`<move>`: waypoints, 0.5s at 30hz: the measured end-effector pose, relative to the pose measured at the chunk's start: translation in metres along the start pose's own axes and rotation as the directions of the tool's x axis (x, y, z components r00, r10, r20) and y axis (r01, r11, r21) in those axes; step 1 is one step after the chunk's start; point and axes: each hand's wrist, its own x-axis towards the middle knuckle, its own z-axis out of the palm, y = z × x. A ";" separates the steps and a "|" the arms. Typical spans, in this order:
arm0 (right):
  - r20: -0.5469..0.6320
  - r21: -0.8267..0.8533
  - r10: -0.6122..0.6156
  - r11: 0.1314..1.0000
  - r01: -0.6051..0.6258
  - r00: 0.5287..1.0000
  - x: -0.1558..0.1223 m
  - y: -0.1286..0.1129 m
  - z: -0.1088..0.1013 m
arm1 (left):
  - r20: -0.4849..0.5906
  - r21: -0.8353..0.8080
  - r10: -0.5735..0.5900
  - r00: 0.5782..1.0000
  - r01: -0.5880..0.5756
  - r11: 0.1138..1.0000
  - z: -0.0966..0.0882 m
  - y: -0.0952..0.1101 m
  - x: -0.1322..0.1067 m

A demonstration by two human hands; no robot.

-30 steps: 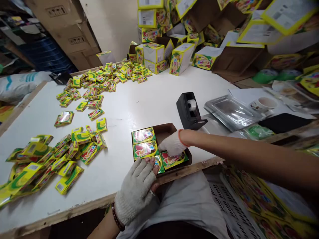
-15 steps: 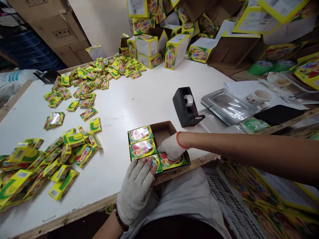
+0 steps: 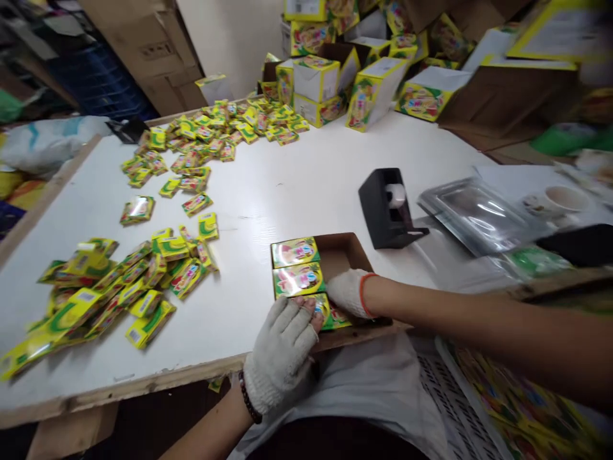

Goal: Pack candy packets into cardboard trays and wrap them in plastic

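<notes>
An open brown carton (image 3: 352,246) stands at the table's front edge, with small yellow-green candy boxes (image 3: 297,280) stacked along its left side. My left hand (image 3: 282,354), in a white glove with bare fingertips, lies with its fingers stretched over the nearest box of that column. Gloved too, with an orange cuff, my right hand (image 3: 348,292) reaches down into the carton's right half. A small box in the near right corner, partly covered by this hand, touches it or lies just under it. The right fingers are mostly hidden, so their grip is unclear.
Loose candy boxes lie in a near pile (image 3: 143,281) and a far pile (image 3: 211,134) on the white table (image 3: 253,191). A black tape dispenser (image 3: 385,211), clear plastic trays (image 3: 479,214) and a cup (image 3: 558,201) stand right. Larger display boxes (image 3: 316,80) are stacked behind.
The view has swung left, so everything sits farther right in the picture. My right hand has shifted slightly within the carton, covering more of the near right box. My left hand stays put.
</notes>
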 end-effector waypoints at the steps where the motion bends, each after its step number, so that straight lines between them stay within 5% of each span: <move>1: -0.013 0.016 0.015 1.000 -0.014 1.000 0.000 -0.002 0.003 | -0.020 -0.090 -0.002 1.000 0.000 0.996 -0.005 -0.004 -0.001; 3: -0.069 0.055 0.070 0.996 -0.066 0.995 0.001 -0.002 0.008 | -0.109 -0.199 -0.071 0.992 0.048 0.979 -0.015 -0.021 -0.001; 5: -0.145 0.087 0.115 0.991 -0.103 0.983 0.002 0.001 0.013 | -0.248 -0.126 -0.271 0.930 0.246 0.961 -0.025 -0.053 0.000; 6: -0.170 0.093 0.126 0.989 -0.111 0.977 0.003 0.003 0.015 | -0.324 -0.050 -0.394 0.860 0.400 0.915 -0.030 -0.073 0.001; 8: -0.190 0.093 0.119 0.990 -0.103 0.975 0.005 0.006 0.019 | -0.415 0.037 -0.651 0.636 0.726 0.686 -0.039 -0.116 0.003; 10: -0.191 0.103 0.090 0.992 -0.071 0.977 0.006 0.009 0.021 | -0.339 0.007 -0.857 0.387 0.912 0.409 -0.044 -0.153 0.001; 11: -0.199 0.118 0.063 0.992 -0.040 0.978 0.004 0.011 0.022 | -0.279 -0.029 -0.913 0.299 0.947 0.319 -0.046 -0.166 -0.001; 13: -0.243 0.182 0.020 0.983 0.026 0.970 -0.002 0.017 0.020 | -0.186 -0.137 -0.955 0.231 0.956 0.258 -0.045 -0.178 -0.009; 15: -0.342 0.301 0.007 0.948 0.103 0.940 -0.014 0.024 0.011 | -0.189 -0.292 -0.943 0.274 0.901 0.320 -0.045 -0.172 -0.019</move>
